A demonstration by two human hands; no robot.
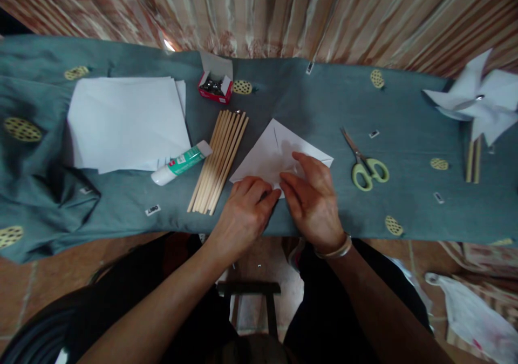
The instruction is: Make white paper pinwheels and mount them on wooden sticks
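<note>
Both hands (279, 207) bent over white paper (275, 150)

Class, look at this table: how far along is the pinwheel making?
Done: one finished paper pinwheel lies at the far right. In hand: the left hand and right hand press on a white paper square. Left: the wooden sticks, glue tube, scissors, pin box and paper stack lie untouched.

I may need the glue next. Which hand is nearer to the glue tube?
Left. The left hand rests on the paper, just right of the sticks beside the glue tube; the right hand lies farther right.
</note>
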